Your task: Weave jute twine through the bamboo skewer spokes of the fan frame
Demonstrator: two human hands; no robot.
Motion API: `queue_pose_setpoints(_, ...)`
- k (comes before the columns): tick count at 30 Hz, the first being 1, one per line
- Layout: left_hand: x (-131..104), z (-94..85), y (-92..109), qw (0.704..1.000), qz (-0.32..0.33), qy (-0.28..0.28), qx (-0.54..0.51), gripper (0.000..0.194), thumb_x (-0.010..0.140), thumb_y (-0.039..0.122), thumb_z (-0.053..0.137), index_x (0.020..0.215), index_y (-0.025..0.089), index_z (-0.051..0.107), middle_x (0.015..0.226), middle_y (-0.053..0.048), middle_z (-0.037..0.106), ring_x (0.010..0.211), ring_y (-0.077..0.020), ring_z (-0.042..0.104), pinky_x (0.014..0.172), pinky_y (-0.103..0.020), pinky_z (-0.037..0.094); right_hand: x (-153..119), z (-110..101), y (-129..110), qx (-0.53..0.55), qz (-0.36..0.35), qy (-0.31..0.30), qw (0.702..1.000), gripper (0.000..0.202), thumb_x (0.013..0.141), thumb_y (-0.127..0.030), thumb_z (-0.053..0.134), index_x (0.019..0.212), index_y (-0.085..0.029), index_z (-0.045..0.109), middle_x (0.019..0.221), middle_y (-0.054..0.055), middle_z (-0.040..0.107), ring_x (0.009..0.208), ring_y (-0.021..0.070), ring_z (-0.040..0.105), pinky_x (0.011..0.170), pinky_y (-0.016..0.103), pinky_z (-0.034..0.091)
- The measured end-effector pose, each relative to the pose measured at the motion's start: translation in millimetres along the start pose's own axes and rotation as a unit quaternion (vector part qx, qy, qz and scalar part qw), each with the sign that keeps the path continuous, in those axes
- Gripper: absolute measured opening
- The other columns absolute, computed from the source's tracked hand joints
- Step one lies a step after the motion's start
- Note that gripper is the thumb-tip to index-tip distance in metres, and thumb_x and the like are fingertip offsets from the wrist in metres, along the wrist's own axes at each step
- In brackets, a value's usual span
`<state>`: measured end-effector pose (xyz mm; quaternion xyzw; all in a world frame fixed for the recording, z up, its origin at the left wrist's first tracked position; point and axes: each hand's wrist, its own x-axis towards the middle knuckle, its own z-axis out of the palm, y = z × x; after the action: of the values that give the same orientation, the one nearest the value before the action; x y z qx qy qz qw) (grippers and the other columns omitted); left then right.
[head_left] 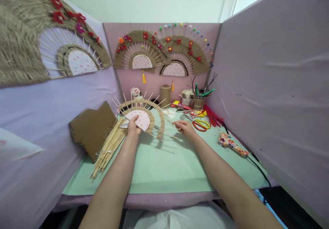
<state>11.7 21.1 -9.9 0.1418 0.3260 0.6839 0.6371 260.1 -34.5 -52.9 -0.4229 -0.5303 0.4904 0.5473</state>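
My left hand (134, 126) grips a half-round fan (160, 119) by its white, red-spotted centre, thumb on top. Thin wooden sticks radiate from the centre, crossed by an inner and an outer band of woven jute twine. The fan is held tilted above the table. To its right, my right hand (184, 127) is closed in a pinch near the stick ends. A thin strand that looks like jute twine runs from its fingertips toward the outer band.
A bundle of sticks (110, 147) and brown cardboard (92, 128) lie left. Behind stand a twine spool (165, 96) and a tool can (199, 103). Scissors (199, 125), red pipe cleaners (212, 115) and a patterned glue gun (232, 144) lie right. Finished fans (144, 37) hang on fabric-covered panels.
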Motion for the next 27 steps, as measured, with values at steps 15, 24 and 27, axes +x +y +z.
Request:
queue_pose_setpoints(15,0,1.6,3,0.997,0.066,0.031,-0.033,0.041,0.073,0.008,0.053,0.113,0.011,0.057,0.102,-0.012,0.067,0.098,-0.0234,0.062,0.086,-0.038,0.049,-12,10,-15,-0.215,-0.188,0.076,0.955,0.029,0.071,-0.043,0.060,0.061,-0.016,0.064,0.060,0.003,0.057,0.056,0.0127,0.046,0.054,0.026,0.034)
queue_pose_setpoints(24,4,-0.5,6,0.993,0.093,0.017,-0.074,0.030,0.072,0.008,0.052,0.101,0.011,0.061,0.091,-0.009,0.069,0.096,-0.0204,0.062,0.085,-0.032,0.049,-4,0,-9,-0.078,-0.053,0.052,0.994,0.035,0.069,-0.049,0.060,0.073,-0.015,0.068,0.051,-0.003,0.043,0.046,0.0074,0.032,0.043,0.022,0.021)
queue_pose_setpoints(27,4,-0.1,4,0.993,0.083,0.009,-0.081,0.030,0.073,0.008,0.052,0.101,0.012,0.062,0.091,-0.009,0.069,0.097,-0.0204,0.062,0.086,-0.033,0.048,-2,0,-2,-0.018,0.003,0.003,1.000,0.035,0.066,-0.048,0.065,0.079,-0.015,0.068,0.048,-0.006,0.035,0.043,0.0056,0.025,0.042,0.022,0.017)
